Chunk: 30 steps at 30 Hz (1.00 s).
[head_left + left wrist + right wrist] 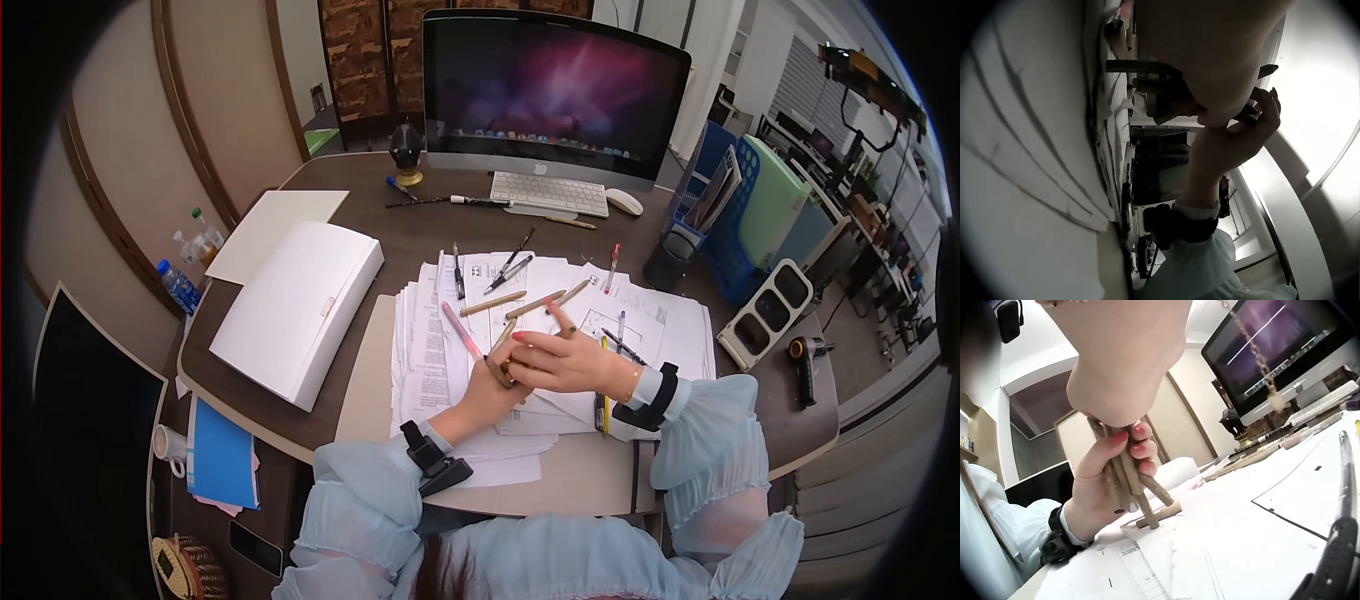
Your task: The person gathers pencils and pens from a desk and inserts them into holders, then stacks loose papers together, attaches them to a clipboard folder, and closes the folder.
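Note:
Several tan wooden pencils (1125,475) are bundled in my left hand (490,392), its thumb and fingers curled round them in the right wrist view. Their lower ends point down at the papers, close over a pencil (1159,514) lying there. My right hand (570,360) is over the top of the bundle, its fingers overlapping the left hand. One dark sharpened tip (1267,70) shows beside the right fingers in the left wrist view. I cannot tell whether the right fingers grip the pencils. Just beyond the hands, more pencils (492,303) lie on the papers.
Papers (425,370) spread under the hands, with black pens (458,272), a red pen (612,268) and a pink pen (461,330) on them. A white box (295,310) stands left, a black pen cup (670,262) right. Keyboard (548,193) and monitor (555,90) are behind.

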Available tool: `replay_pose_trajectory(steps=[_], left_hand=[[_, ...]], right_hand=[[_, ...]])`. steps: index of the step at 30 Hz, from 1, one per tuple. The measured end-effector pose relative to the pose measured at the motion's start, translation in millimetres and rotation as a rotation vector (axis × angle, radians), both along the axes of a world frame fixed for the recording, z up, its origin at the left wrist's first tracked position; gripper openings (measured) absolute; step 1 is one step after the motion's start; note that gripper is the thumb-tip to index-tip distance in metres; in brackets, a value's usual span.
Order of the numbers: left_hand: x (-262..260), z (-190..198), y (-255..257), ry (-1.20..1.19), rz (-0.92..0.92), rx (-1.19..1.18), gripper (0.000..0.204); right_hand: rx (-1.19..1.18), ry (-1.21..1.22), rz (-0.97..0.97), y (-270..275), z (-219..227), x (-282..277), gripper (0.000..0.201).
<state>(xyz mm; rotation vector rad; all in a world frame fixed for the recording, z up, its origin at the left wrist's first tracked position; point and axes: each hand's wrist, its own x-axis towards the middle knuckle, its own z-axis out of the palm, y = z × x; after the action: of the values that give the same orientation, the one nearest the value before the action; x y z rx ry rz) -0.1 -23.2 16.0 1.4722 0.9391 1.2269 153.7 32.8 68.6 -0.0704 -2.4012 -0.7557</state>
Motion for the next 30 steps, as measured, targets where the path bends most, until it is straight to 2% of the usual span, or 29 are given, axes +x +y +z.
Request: replay_pose_trajectory(steps=[1,2,4,5,7,8,9,10,12,13,14,15,17,19,20,21,23,25,27,28,30], left_hand=[[-0.3,1.6,-1.4,0.033,0.004,-0.156,0.027],[-0.5,-4.0,0.1,0.031,0.005,-0.159,0.027],[-1.2,-18.2,8.0,0.223,0.083,0.154,0.016],[-1.6,-22.2,11.5,0.222,0.081,0.154,0.016],[-3.5,-28.8,19.9,0.365,0.142,0.587,0.014],[-4.6,-32.6,24.6,0.637,0.212,0.720,0.015],[-2.5,-37.1,24.9,0.633,0.211,0.721,0.015],[-0.9,-36.7,22.8,0.356,0.174,0.460,0.017],[1.8,-35.3,14.3,-0.196,0.096,-0.076,0.023],[1.6,-31.2,10.6,-0.198,0.099,-0.081,0.023],[0.2,-23.9,8.8,-0.117,0.046,-0.124,0.024],[-1.3,-18.9,9.3,-0.033,-0.008,-0.162,0.025],[2.7,-21.7,10.5,-0.032,-0.057,-0.139,0.027],[4.8,-25.5,13.6,-0.036,-0.102,-0.114,0.028],[4.3,-27.3,14.8,0.032,-0.109,-0.107,0.027],[2.5,-30.1,14.6,0.101,-0.113,-0.107,0.026],[2.5,-35.3,15.2,0.085,-0.107,-0.118,0.026],[0.6,-32.3,15.2,0.075,-0.112,-0.120,0.025],[1.8,-24.1,10.1,0.119,-0.096,-0.122,0.023],[1.5,-23.4,11.5,0.114,-0.100,-0.121,0.023],[0.0,-24.3,11.7,0.351,-0.080,0.067,0.017]], right_hand=[[-0.105,-0.124,0.069,-1.4,3.0,1.2,0.018],[-0.178,-0.160,0.124,-2.9,2.8,1.3,0.024],[-0.249,-0.181,0.132,-13.3,2.9,-0.4,0.027],[-0.319,-0.203,0.137,-17.6,4.9,-0.3,0.030],[-0.321,-0.245,0.134,-21.8,12.2,1.8,0.036],[-0.394,-0.161,0.123,-23.6,14.3,1.7,0.041],[-0.466,-0.075,0.114,-25.1,16.5,1.7,0.045],[-0.540,0.124,0.144,-17.9,25.3,4.6,0.051],[-0.605,0.602,0.004,21.9,45.0,13.6,0.050],[-0.580,0.569,-0.144,45.1,50.7,21.0,0.048],[-0.575,0.365,-0.283,69.0,42.4,29.5,0.048],[-0.572,0.367,-0.279,80.5,20.8,34.0,0.048],[-0.376,-0.287,-0.570,96.3,-19.5,40.5,0.045],[-0.636,-0.518,-0.628,102.5,-36.3,29.9,0.039],[-0.505,-0.523,-0.580,104.4,-43.5,26.0,0.030],[-0.500,-0.529,-0.570,109.2,-47.7,25.8,0.030],[-0.415,-0.572,-0.562,110.3,-49.1,21.2,0.023],[-0.387,-0.518,-0.557,110.4,-47.0,17.1,0.019],[-0.394,-0.400,-0.436,106.0,-37.2,16.5,0.015],[-0.392,-0.403,-0.440,101.2,-30.6,12.7,0.015],[-0.449,-0.431,-0.249,88.0,-25.4,-4.8,0.016]])
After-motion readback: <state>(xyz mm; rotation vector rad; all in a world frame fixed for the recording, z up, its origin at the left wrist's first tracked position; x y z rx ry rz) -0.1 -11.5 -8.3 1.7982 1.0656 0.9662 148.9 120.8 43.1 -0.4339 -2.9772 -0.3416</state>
